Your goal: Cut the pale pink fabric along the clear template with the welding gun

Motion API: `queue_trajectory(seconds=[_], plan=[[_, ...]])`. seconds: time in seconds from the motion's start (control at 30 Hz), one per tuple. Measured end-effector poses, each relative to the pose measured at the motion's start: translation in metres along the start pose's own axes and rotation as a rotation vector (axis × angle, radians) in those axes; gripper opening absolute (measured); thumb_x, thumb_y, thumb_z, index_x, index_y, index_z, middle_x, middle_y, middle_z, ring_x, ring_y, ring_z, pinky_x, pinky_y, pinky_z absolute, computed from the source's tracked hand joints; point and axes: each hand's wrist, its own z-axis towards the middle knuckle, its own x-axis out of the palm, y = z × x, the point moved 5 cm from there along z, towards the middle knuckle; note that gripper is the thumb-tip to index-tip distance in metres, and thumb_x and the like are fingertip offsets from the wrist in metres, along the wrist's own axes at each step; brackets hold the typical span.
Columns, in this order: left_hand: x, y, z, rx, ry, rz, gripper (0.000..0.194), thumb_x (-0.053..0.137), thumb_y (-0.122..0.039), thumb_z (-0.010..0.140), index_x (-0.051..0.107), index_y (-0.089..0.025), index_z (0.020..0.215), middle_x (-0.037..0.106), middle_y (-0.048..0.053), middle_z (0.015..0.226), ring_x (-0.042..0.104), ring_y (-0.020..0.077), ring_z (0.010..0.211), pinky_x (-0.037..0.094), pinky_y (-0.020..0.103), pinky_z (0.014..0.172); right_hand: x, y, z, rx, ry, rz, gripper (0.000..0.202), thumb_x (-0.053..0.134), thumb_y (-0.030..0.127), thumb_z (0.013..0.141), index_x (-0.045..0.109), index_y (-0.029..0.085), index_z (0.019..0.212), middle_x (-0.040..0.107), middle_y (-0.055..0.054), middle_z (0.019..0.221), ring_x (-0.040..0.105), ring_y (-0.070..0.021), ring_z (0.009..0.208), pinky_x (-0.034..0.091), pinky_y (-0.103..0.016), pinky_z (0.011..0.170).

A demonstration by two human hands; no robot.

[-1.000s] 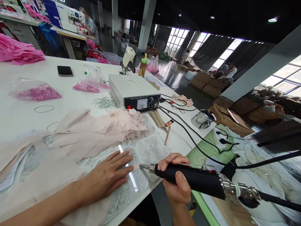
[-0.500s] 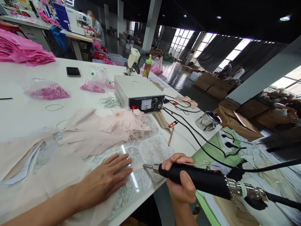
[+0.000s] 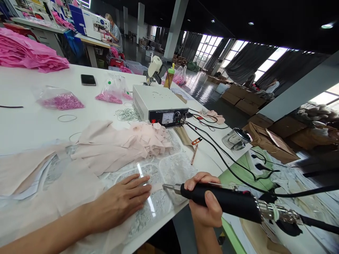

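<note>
Pressing fabric flat, tool in your other hand.
Your left hand (image 3: 124,199) lies palm down, fingers spread, on the pale fabric (image 3: 79,183) at the table's (image 3: 31,127) near edge; your right hand (image 3: 203,208) grips the black tool (image 3: 225,201), tip level, just beside your left fingertips.

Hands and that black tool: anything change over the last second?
Hardly. The right hand keeps its grip on the black handheld tool, tip beside the left hand, which stays flat on the pale fabric. Nothing was picked up or let go; only the camera view drifted slightly.
</note>
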Motion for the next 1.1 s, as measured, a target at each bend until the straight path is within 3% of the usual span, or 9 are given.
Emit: queue_trajectory(seconds=[0.4,0.5,0.67,0.77,1.1], plan=[[-0.004,-0.003,0.004,0.075,-0.019,-0.015,0.029,0.044,-0.013,0.106,0.064,-0.016,0.127,0.072,0.006,0.124,0.055,0.0234,0.133,0.036,0.039,0.118,0.001,-0.001,0.002,0.001,0.002,0.029,0.015,0.057,0.030,0.080,0.065,0.021,0.090,0.057,0.000,0.084,0.058,-0.0116,0.054,0.052,-0.030,0.051],[0.001,-0.002,0.001,0.081,-0.016,-0.044,0.032,0.043,-0.009,0.104,0.063,-0.016,0.128,0.071,0.006,0.126,0.055,0.0231,0.134,0.035,0.040,0.118,0.002,0.000,0.003,0.000,0.001,0.017,0.014,0.057,0.030,0.081,0.064,0.022,0.089,0.056,-0.001,0.084,0.058,-0.0121,0.054,0.051,-0.031,0.050],[0.015,0.002,-0.008,0.037,-0.104,-0.060,0.036,0.038,-0.008,0.104,0.063,-0.017,0.128,0.070,0.006,0.128,0.052,0.0207,0.136,0.030,0.039,0.121,0.002,0.000,0.004,-0.006,0.004,0.018,0.015,0.056,0.030,0.080,0.064,0.022,0.090,0.055,0.000,0.083,0.058,-0.0122,0.054,0.051,-0.031,0.050],[0.023,0.001,-0.012,0.041,-0.072,-0.045,0.037,0.041,-0.005,0.102,0.061,-0.016,0.131,0.068,0.007,0.132,0.051,0.0215,0.137,0.030,0.040,0.122,0.002,0.000,0.004,-0.012,0.006,0.021,0.015,0.055,0.030,0.081,0.065,0.021,0.090,0.055,-0.001,0.084,0.058,-0.0118,0.053,0.051,-0.030,0.050],[0.003,-0.002,-0.001,0.067,0.048,-0.041,0.037,0.038,-0.008,0.104,0.061,-0.014,0.132,0.067,0.007,0.134,0.057,0.0242,0.131,0.038,0.038,0.116,0.001,0.000,0.002,-0.008,-0.019,0.010,0.016,0.054,0.029,0.079,0.064,0.021,0.089,0.054,-0.001,0.084,0.056,-0.0117,0.051,0.050,-0.031,0.049]])
